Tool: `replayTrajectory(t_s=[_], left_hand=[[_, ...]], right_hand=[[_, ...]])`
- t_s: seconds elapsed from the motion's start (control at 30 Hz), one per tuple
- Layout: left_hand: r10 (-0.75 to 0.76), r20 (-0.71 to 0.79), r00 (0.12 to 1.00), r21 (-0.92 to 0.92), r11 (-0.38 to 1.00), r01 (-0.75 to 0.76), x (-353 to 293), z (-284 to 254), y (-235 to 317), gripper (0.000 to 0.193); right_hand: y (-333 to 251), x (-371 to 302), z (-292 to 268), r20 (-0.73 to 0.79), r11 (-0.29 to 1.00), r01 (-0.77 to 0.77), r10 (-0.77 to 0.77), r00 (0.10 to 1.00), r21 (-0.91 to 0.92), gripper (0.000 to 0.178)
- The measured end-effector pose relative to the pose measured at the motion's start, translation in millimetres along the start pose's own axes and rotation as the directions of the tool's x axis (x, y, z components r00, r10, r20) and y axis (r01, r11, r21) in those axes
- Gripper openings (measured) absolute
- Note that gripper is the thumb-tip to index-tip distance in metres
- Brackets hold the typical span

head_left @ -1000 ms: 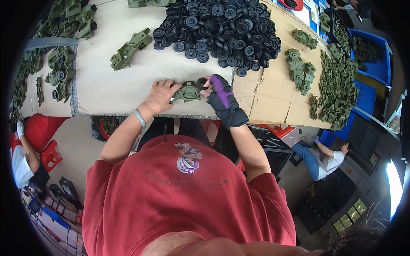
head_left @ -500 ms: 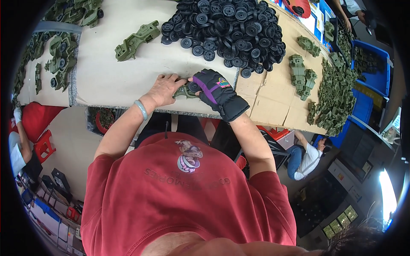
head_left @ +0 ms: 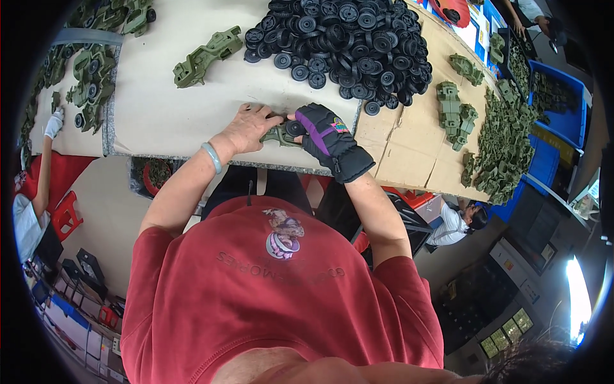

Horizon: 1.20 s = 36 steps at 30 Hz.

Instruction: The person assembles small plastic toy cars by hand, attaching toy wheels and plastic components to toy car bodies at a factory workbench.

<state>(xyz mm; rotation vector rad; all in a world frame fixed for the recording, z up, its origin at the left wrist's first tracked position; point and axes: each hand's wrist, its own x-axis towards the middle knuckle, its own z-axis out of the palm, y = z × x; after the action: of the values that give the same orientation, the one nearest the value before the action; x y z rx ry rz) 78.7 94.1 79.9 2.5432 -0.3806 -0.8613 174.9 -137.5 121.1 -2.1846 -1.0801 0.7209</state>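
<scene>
At the table's near edge, my bare left hand (head_left: 249, 130) presses its fingers round a green plastic toy vehicle body (head_left: 276, 136), partly hidden beneath it. My right hand (head_left: 325, 136), in a black and purple glove with bare fingertips, grips a black toy wheel (head_left: 295, 128) against that body's right end. Beyond my hands a large heap of black wheels (head_left: 345, 48) covers the back of the table. Another green vehicle body (head_left: 206, 57) without wheels lies to the left of the heap.
Loose green vehicle bodies (head_left: 449, 109) and a pile of green parts (head_left: 502, 150) lie on cardboard at right, near blue bins (head_left: 563, 80). Wheeled green vehicles (head_left: 91, 80) stand at left. There a co-worker's white-gloved hand (head_left: 54, 123) reaches over the table.
My hands keep nearly the same hold on the body and wheel. The co-worker's gloved hand at left has moved up onto the table. A person at lower right has shifted posture.
</scene>
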Motion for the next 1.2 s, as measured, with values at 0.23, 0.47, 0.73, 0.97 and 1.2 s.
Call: replayTrajectory(t_s=[0.23, 0.47, 0.73, 0.97, 1.2], left_hand=[[-0.063, -0.258, 0.964, 0.079, 0.993, 0.086, -17.4, 19.6, 6.1, 0.094], [-0.084, -0.328, 0.941, -0.011, 0.996, 0.085, -18.2, 41.1, -0.8, 0.082], [0.019, -0.395, 0.918, -0.023, 0.999, -0.030, -7.4, 43.4, -3.2, 0.069], [0.063, -0.484, 0.873, -0.025, 0.996, -0.086, -11.1, 50.0, -6.8, 0.069], [0.099, -0.512, 0.853, -0.023, 0.991, -0.128, -8.1, 50.4, -9.1, 0.066]], right_hand=[[-2.9, -24.8, 36.6, -0.153, 0.992, -0.109, 0.118, 0.981, 0.065, 0.057], [-24.4, -33.7, 43.8, -0.415, 0.989, -0.126, 0.146, 0.898, 0.074, 0.052], [6.3, 31.4, 63.0, -0.289, 0.983, -0.181, 0.181, 0.940, 0.026, 0.018], [-10.0, 43.2, 45.1, -0.088, 0.982, -0.060, 0.044, 0.995, -0.181, 0.021], [-9.1, 47.5, 39.4, 0.007, 0.980, 0.075, -0.075, 0.997, -0.183, 0.021]])
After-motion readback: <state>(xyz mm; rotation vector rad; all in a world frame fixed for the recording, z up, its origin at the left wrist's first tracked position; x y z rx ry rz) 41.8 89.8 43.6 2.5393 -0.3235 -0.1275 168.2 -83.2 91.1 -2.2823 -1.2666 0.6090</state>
